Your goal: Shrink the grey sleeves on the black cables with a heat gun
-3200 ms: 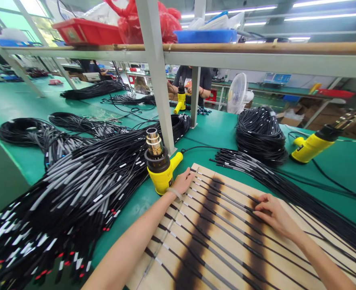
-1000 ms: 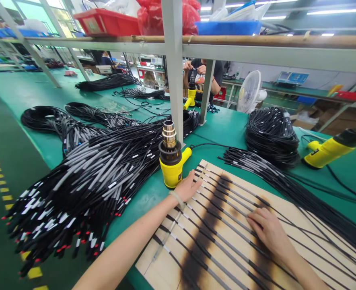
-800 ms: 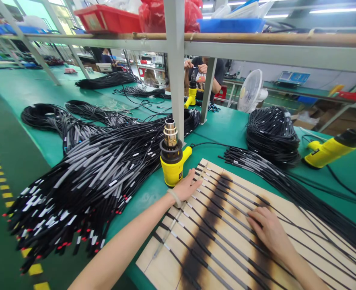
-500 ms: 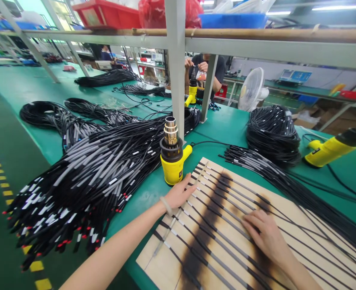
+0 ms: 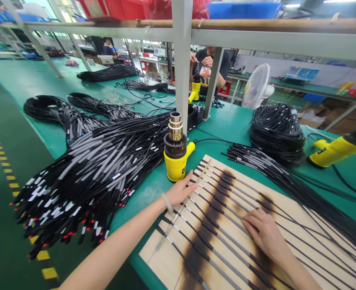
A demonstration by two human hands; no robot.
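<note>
On a scorched wooden board point(image 5: 150, 257) lies a row of black cables with grey sleeves point(image 5: 233, 243), side by side. My left hand point(image 5: 179, 194) rests flat with fingers stretched over the cable ends, beside a thin clear strip point(image 5: 162, 241) crossing them. Further right, my right hand point(image 5: 264, 231) has its fingers curled and pressed together on one cable at the sleeves' far part; its fingertips are partly hidden. A yellow heat gun point(image 5: 176, 165) stands nozzle up just beyond my left hand.
A big bundle of sleeved cables point(image 5: 99, 161) covers the left of the green table. At right are another bundle point(image 5: 256, 161), a coil point(image 5: 277, 133) and a second heat gun point(image 5: 334, 154). A shelf post point(image 5: 182, 60) rises ahead; a person point(image 5: 209, 66) works behind it.
The view has shifted slightly, so everything appears a little further right and mostly higher. Both hands keep nearly the same place on the board.
</note>
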